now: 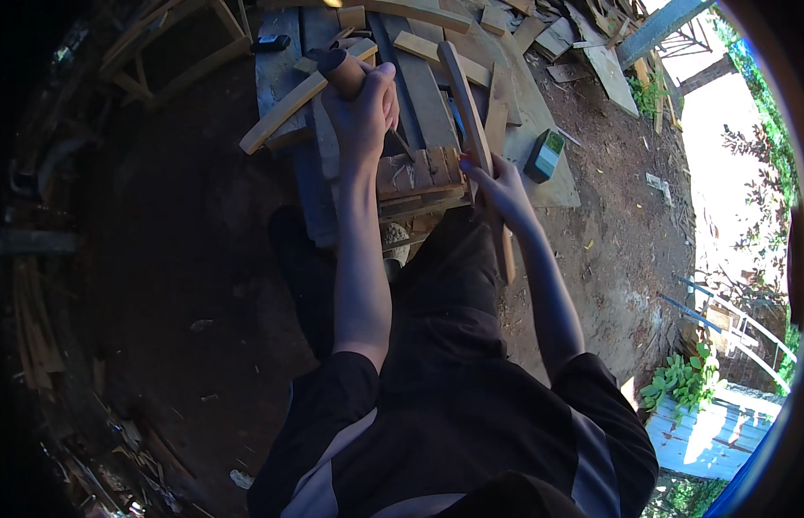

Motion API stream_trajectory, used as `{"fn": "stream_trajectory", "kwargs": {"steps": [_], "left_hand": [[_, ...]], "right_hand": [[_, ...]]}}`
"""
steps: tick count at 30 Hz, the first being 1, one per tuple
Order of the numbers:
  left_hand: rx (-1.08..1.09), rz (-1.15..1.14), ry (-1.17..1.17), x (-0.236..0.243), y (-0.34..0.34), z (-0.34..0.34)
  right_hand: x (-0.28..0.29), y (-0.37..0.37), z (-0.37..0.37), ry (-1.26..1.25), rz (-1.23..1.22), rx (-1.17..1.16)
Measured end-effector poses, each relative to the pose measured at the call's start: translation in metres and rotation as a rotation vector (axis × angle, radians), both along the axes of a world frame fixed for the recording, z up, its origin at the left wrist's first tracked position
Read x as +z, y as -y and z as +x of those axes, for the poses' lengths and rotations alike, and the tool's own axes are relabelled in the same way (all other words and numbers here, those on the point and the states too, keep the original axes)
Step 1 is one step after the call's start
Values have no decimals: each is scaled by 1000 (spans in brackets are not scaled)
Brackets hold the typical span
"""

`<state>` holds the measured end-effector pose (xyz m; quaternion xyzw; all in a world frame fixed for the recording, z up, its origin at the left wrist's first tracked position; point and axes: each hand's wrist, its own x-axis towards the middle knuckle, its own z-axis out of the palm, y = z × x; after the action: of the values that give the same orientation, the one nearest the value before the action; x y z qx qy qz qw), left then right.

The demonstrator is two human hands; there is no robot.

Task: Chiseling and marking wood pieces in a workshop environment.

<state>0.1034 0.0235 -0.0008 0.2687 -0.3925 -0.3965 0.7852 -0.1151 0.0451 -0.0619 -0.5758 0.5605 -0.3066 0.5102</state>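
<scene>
One wooden bar (477, 138) runs lengthwise forward, slightly left, in the right hand (507, 190).

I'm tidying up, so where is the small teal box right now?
In the head view, the small teal box sits toward the right edge of the workbench, just to the right of the person's right hand.

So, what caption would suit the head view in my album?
Woodwork outdoors: the left hand grips a brown-handled tool near a wooden block; the right hand holds a long wooden bar.
</scene>
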Motion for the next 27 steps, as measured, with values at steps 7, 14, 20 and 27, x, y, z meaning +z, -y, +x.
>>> {"fn": "stream_trajectory", "kwargs": {"steps": [7, 14, 20, 27], "left_hand": [[-9, 31, 21, -1, 4, -10], [7, 0, 68, -4, 10, -7], [-43, 28, 40, 2, 6, -20], [-43, 24, 26, 5, 5, -24]], "right_hand": [[172, 116, -25, -483, -1138, 151], [302, 44, 56, -1202, -779, 898], [289, 57, 46, -951, -1016, 714], [281, 41, 32, -459, -1131, 351]]}}
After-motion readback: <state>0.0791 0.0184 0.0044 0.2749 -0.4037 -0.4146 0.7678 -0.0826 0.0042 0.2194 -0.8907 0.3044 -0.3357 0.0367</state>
